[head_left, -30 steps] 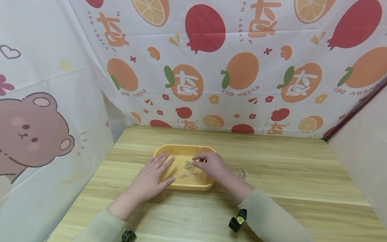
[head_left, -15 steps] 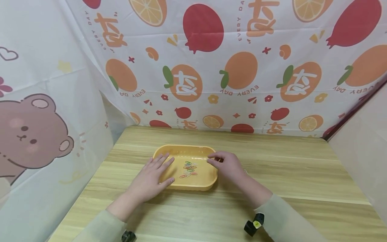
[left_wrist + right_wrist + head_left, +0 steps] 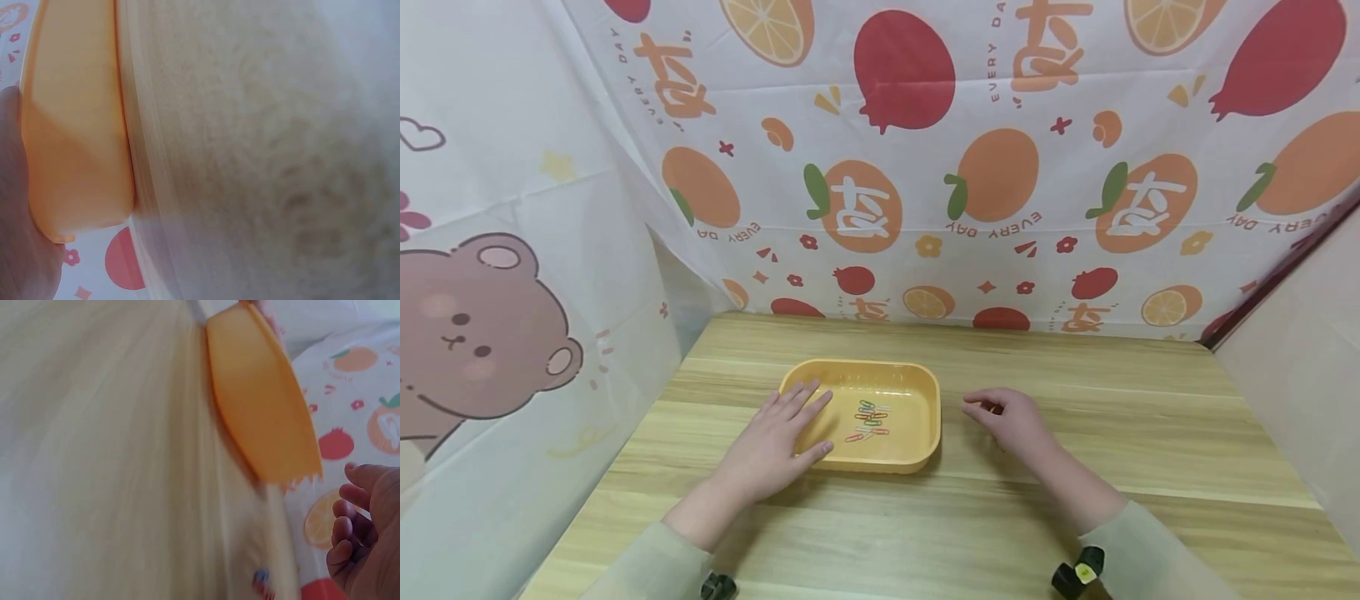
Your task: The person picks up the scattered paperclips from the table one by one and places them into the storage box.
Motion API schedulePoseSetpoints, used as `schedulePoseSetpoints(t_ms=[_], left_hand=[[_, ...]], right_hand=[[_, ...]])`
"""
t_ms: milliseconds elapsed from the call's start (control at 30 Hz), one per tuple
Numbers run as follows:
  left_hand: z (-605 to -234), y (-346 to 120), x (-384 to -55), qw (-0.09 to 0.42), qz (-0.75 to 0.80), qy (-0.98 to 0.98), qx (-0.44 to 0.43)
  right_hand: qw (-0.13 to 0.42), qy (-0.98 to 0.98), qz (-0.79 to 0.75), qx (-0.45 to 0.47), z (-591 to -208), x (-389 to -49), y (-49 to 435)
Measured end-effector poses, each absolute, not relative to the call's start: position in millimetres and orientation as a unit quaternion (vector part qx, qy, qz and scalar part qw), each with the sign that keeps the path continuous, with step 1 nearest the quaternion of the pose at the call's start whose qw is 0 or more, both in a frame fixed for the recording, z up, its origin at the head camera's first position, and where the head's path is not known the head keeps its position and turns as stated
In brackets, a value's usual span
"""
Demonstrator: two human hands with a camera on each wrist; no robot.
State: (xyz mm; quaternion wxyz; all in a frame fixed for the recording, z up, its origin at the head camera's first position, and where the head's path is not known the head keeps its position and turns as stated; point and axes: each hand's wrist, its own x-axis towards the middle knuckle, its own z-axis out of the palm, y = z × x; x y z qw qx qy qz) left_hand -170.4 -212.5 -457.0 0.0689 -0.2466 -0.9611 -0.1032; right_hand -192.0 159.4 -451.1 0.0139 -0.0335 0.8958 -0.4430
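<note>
Several small colourful paper clips [image 3: 871, 418] lie in a loose cluster on the floor of a shallow yellow tray [image 3: 917, 457]. My left hand [image 3: 772, 443] rests spread over the tray's left rim, fingers reaching inside. In the left wrist view, that hand [image 3: 25, 250] lies along the edge of the tray [image 3: 78, 131]. My right hand [image 3: 1011, 423] is above the table, just right of the tray, with thumb and forefinger close together. The right wrist view shows this hand [image 3: 369, 531] with fingers loosely curled and nothing visible in them. Low in that view lie blurred blue and red paper clips [image 3: 261, 581].
The tray stands on a wood-grain table [image 3: 880, 525]. A fruit-print cloth [image 3: 970, 167] hangs behind it, and a white cloth with a bear print [image 3: 482, 333] hangs at the left. Dark wrist cameras [image 3: 1078, 573] sit at the sleeves.
My right hand has moved right, from over the paper clips in the tray, across the rim to above the table. It now covers the clips seen there earlier. My left hand stays put.
</note>
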Motion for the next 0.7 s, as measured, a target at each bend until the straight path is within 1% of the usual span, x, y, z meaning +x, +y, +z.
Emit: schedulePoseSetpoints(t_ms=[100, 367, 700], left_hand=[[-457.9, -212.4, -170.7, 0.072, -0.101, -0.961, -0.248], [-458.9, -212.7, -171.1, 0.069, -0.101, -0.962, -0.245], [-458.5, -212.4, -170.6, 0.073, -0.102, -0.961, -0.247]], right_hand=[[0.02, 0.9, -0.435, -0.026, -459.0, -189.6, 173.9], [0.016, 0.915, -0.402, -0.025, -474.6, -181.7, 206.2], [0.013, 0.929, -0.369, -0.013, -483.6, -176.0, 222.5]])
